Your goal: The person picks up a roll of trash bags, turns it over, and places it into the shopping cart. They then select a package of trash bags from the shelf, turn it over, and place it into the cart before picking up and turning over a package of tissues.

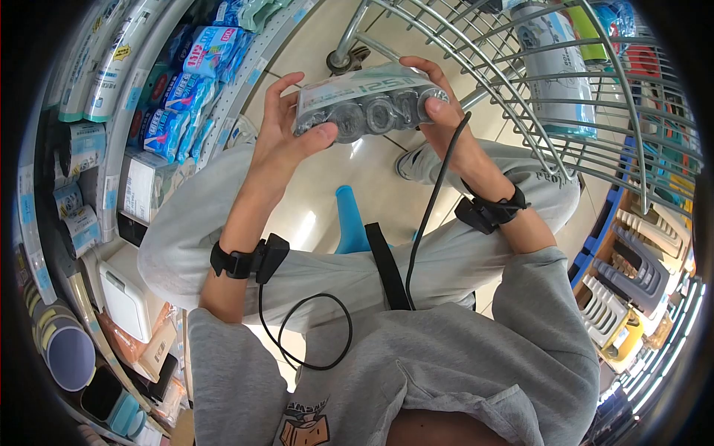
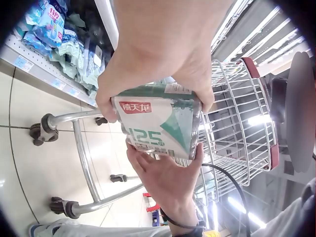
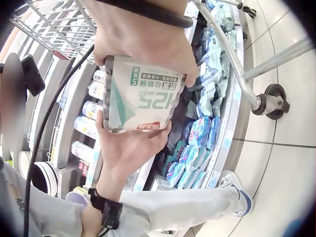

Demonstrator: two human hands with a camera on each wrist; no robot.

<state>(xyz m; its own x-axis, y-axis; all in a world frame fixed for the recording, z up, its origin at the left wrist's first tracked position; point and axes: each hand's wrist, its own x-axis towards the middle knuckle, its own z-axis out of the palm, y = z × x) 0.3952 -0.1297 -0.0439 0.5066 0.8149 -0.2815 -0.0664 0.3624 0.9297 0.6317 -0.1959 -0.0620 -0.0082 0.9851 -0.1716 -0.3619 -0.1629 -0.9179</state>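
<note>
A plastic-wrapped pack of trash bag rolls (image 1: 372, 93) is held up in front of the person, between both hands. The dark roll ends face the body in the head view, while the white and green label, marked 125, shows in the left wrist view. On one end, my left hand (image 1: 286, 137) grips the pack with its thumb on the near side. My right hand (image 1: 450, 126) grips the opposite end, thumb likewise over the roll ends. Both hands also show around the label in the right wrist view. A black camera strap (image 1: 236, 262) circles each wrist.
A metal shopping cart (image 1: 535, 141) stands close at the upper right, holding a large white cylindrical package (image 1: 554, 74). Shelves at left carry blue packets (image 1: 212, 52). A light blue plastic piece (image 1: 349, 223) shows between the legs. Plastic stools (image 1: 639, 267) are at right. A black cable (image 1: 439, 178) crosses near the right arm.
</note>
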